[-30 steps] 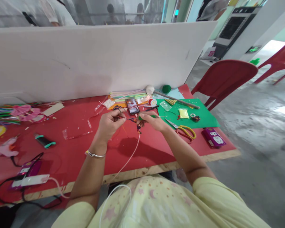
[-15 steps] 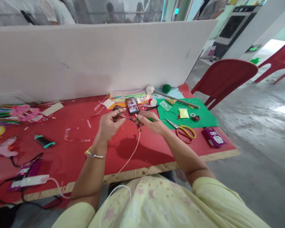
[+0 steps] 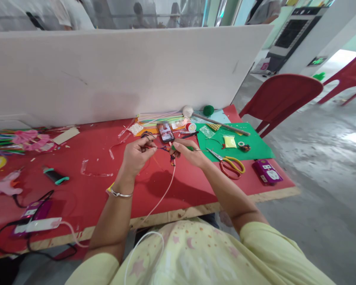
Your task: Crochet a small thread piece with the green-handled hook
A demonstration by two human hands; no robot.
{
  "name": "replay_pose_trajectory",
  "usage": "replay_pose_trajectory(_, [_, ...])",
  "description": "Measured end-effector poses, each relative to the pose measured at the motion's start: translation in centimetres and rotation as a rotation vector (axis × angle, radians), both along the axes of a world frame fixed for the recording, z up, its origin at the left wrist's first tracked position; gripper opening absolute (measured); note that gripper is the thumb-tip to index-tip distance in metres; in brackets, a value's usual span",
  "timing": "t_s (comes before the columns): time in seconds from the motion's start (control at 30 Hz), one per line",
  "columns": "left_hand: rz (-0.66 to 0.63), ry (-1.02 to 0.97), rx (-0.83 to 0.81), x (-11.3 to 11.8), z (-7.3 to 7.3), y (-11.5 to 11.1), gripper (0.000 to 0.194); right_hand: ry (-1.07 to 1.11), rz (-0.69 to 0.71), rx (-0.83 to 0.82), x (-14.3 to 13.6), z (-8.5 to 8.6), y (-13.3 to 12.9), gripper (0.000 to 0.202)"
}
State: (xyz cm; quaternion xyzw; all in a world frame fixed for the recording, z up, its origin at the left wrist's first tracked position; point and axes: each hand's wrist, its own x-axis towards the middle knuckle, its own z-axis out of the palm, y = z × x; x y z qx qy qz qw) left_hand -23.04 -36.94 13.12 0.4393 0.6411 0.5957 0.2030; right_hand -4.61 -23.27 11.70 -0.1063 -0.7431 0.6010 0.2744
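My left hand (image 3: 140,153) pinches a strand of dark multicoloured yarn (image 3: 163,149), with more of it looped over its fingers. My right hand (image 3: 190,152) is closed round a green-handled crochet hook (image 3: 191,148), whose thin metal shaft sticks out to the right. Between the hands, a small dark piece of yarn work with orange flecks (image 3: 172,160) hangs beneath the right fingers, which hide part of it. From there a white cord (image 3: 164,194) drops over the table edge towards my lap. Just beyond my hands lies a lit phone (image 3: 165,132).
Scissors (image 3: 230,164) and a yellow packet (image 3: 230,141) lie right, by a green sheet (image 3: 256,142). A purple box (image 3: 267,172) sits near the table's right end. At left are a pink glue gun (image 3: 7,184), cutters (image 3: 55,176) and cables. A white board (image 3: 121,71) stands behind.
My right fingers have shifted slightly, and the small hanging yarn piece has turned a little under them. My left hand keeps its pinch in nearly the same place.
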Motion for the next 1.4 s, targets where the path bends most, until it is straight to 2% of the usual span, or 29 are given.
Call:
replay_pose_trajectory(0.1, [0.006,0.015,0.002,0.0,0.0,0.0,0.015,-0.011,0.014,-0.027,0.1,0.1,0.0,0.049])
replay_pose_trajectory(0.4, [0.007,0.004,0.000,-0.2,-0.4,0.1,0.021,-0.007,0.049,-0.097,0.4,0.3,0.2,0.046])
replay_pose_trajectory(0.67, [0.002,-0.004,-0.009,-0.2,-0.5,0.0,0.028,-0.019,0.048,-0.027,0.3,0.2,0.4,0.047])
replay_pose_trajectory(0.83, [0.020,0.003,-0.002,-0.1,-0.2,0.0,0.019,-0.011,0.048,-0.073,0.2,0.1,0.2,0.047])
replay_pose_trajectory(0.97, [0.007,-0.034,0.008,0.0,-0.1,0.0,0.027,-0.003,0.021,-0.131,0.1,0.2,0.0,0.047])
replay_pose_trajectory(1.13, [-0.063,-0.080,-0.001,0.1,-0.5,0.1,0.047,0.017,0.018,-0.171,0.0,0.1,0.0,0.047])
replay_pose_trajectory(1.4, [-0.076,-0.158,-0.001,0.4,-0.9,0.6,0.055,0.005,0.055,-0.252,-0.2,-1.0,0.7,0.046])
